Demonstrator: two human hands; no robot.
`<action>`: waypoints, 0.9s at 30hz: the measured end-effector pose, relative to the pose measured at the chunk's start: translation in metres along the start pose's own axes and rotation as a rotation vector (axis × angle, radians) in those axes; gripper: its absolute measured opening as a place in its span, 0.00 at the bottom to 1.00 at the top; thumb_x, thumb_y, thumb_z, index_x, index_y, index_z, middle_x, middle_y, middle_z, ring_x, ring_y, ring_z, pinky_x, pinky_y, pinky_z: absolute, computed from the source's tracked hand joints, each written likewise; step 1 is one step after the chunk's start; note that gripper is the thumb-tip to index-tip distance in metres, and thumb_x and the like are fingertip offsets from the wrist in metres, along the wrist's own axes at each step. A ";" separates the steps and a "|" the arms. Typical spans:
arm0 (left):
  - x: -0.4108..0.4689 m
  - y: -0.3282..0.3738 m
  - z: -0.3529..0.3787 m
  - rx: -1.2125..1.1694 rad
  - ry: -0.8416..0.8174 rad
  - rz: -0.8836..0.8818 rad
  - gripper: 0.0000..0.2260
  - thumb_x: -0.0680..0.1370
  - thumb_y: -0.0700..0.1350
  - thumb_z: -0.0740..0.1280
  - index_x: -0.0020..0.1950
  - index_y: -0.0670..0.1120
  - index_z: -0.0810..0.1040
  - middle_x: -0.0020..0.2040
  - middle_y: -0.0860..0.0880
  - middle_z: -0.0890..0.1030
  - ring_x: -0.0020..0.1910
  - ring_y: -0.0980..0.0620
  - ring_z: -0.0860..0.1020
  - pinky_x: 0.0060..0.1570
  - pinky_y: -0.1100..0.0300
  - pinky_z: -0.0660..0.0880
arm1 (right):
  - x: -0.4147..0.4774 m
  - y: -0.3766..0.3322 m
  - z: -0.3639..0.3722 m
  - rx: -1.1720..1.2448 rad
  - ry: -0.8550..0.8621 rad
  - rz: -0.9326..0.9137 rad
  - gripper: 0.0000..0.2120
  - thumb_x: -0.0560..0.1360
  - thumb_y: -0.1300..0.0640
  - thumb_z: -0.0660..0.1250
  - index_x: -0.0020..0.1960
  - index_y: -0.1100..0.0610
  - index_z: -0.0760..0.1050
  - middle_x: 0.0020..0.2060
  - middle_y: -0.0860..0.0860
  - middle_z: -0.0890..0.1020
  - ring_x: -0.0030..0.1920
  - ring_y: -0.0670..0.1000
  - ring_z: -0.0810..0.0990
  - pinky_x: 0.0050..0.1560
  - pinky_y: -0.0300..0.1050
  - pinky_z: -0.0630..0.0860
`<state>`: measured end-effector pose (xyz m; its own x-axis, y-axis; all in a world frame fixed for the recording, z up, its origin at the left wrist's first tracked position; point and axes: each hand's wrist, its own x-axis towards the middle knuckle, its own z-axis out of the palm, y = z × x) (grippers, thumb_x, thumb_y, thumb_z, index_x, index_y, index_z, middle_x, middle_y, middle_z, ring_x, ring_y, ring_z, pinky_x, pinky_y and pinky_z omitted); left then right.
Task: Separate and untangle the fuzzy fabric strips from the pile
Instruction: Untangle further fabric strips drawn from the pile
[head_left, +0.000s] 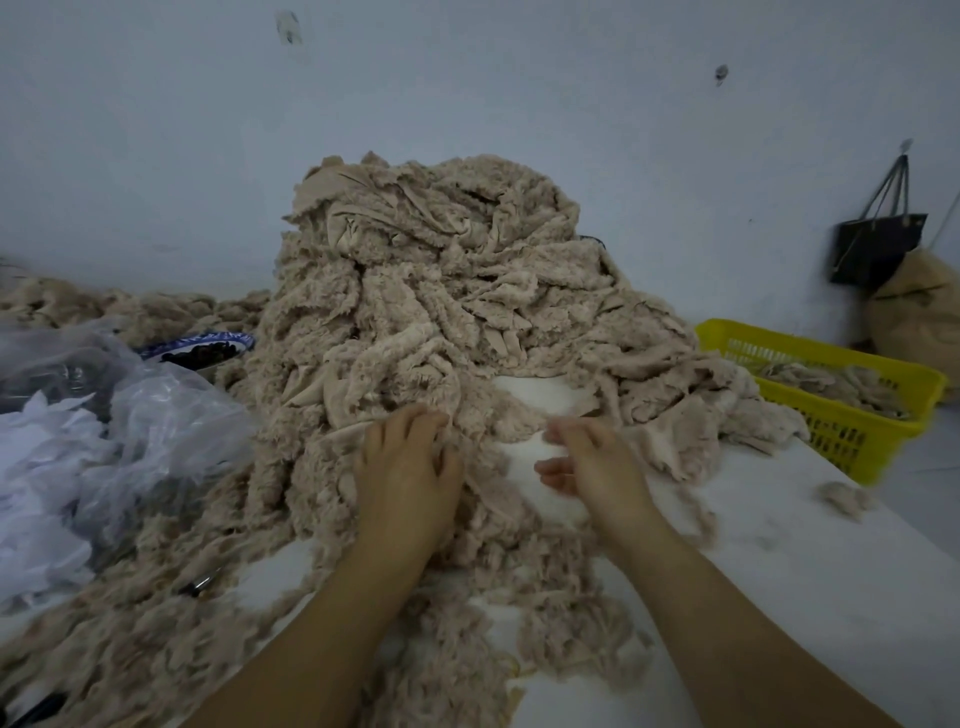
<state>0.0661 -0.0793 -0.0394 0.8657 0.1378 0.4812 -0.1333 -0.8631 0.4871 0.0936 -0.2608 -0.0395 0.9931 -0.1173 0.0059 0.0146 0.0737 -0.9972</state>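
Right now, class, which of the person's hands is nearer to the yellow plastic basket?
The right hand is nearer: it hovers over the white table, with the yellow plastic basket further to its right. The left hand rests on the fuzzy beige strip pile, further away.

Bare white table (810, 551) lies open to the right of the right hand (587, 462) and in a small gap between both hands, while the tall pile (441, 291) blocks the back, plastic bags (104, 441) crowd the left, and a yellow basket (852, 415) bounds the far right
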 end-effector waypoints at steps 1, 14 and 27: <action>0.000 -0.002 -0.001 0.045 0.009 -0.032 0.17 0.81 0.48 0.63 0.71 0.49 0.73 0.73 0.50 0.68 0.71 0.48 0.62 0.70 0.50 0.58 | -0.003 0.003 0.003 -0.121 -0.068 -0.032 0.08 0.82 0.55 0.61 0.50 0.54 0.78 0.45 0.51 0.84 0.35 0.45 0.83 0.37 0.39 0.80; 0.006 -0.001 -0.001 -0.513 0.048 -0.059 0.07 0.84 0.45 0.61 0.52 0.55 0.77 0.49 0.62 0.76 0.48 0.72 0.74 0.44 0.79 0.68 | -0.016 0.013 0.022 -0.963 -0.443 -0.394 0.15 0.80 0.52 0.62 0.35 0.47 0.63 0.34 0.45 0.68 0.35 0.43 0.69 0.33 0.36 0.64; 0.009 0.002 -0.007 -1.014 0.038 -0.327 0.11 0.84 0.48 0.61 0.49 0.59 0.83 0.49 0.59 0.82 0.52 0.59 0.79 0.52 0.59 0.76 | -0.024 -0.001 0.023 -0.562 -0.250 -0.458 0.14 0.80 0.41 0.60 0.44 0.50 0.73 0.43 0.44 0.74 0.42 0.40 0.73 0.41 0.32 0.68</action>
<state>0.0707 -0.0759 -0.0290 0.9191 0.3196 0.2305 -0.2511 0.0243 0.9677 0.0720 -0.2348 -0.0366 0.8998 0.2176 0.3781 0.4362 -0.4507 -0.7789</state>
